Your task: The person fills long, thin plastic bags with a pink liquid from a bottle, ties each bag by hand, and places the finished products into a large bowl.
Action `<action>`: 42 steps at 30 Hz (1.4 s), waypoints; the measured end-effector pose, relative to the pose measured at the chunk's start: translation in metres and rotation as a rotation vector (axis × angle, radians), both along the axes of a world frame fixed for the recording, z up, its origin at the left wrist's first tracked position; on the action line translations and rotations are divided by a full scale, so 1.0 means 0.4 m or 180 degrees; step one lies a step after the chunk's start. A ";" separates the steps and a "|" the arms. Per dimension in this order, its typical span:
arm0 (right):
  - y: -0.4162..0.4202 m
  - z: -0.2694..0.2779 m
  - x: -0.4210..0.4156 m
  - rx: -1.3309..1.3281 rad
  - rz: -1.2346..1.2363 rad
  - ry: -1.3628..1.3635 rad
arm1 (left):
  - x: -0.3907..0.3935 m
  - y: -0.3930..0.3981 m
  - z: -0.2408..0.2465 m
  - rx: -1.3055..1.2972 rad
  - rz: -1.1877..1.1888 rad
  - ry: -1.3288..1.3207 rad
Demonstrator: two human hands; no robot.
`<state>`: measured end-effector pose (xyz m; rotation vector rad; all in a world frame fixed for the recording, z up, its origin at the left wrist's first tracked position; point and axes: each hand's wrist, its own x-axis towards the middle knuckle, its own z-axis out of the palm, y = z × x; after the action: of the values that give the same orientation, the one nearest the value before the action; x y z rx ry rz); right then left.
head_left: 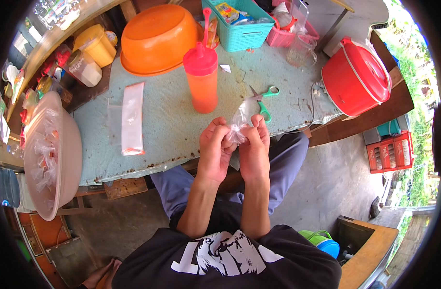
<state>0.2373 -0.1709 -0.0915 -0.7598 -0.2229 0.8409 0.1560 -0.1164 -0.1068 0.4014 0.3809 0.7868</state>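
Between my two hands, above the table's front edge, is a thin clear plastic bag (238,126), gathered into a bunch or knot. My left hand (216,146) pinches one side of it, and my right hand (255,144) grips the other side with thumb and fingers. Just beyond my right hand lie scissors (265,103) with green handles, blades pointing away to the left. A tumbler of orange liquid (203,85) with a pink lid and straw stands past my left hand. Farther left lies a flat stack of clear plastic bags (132,119).
A large tub (70,144) at the left holds several knotted plastic bags. Along the back are an upturned orange basin (159,36), a turquoise basket (244,36), a pink basket (280,36) and a glass mug (300,50). A red rice cooker (354,76) with a cord sits right.
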 end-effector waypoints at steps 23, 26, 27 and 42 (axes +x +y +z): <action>-0.007 -0.014 0.039 -0.0545 -0.0188 -0.2208 | -0.027 0.045 -0.039 0.2503 0.0522 0.1740; -0.010 -0.014 0.046 -0.0581 -0.0109 -0.2373 | -0.038 0.042 0.015 0.1753 0.0088 0.1253; -0.010 -0.009 0.045 -0.0557 -0.0007 -0.2296 | -0.042 0.046 0.011 0.1681 -0.0008 0.1149; -0.040 -0.026 0.083 -0.0701 -0.0615 -0.2734 | 0.028 -0.011 0.011 0.1502 0.0038 0.0841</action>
<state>0.2706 -0.1869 -0.1019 -1.3027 -0.8136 0.3136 0.1674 -0.1208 -0.1025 0.9517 0.4428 0.8361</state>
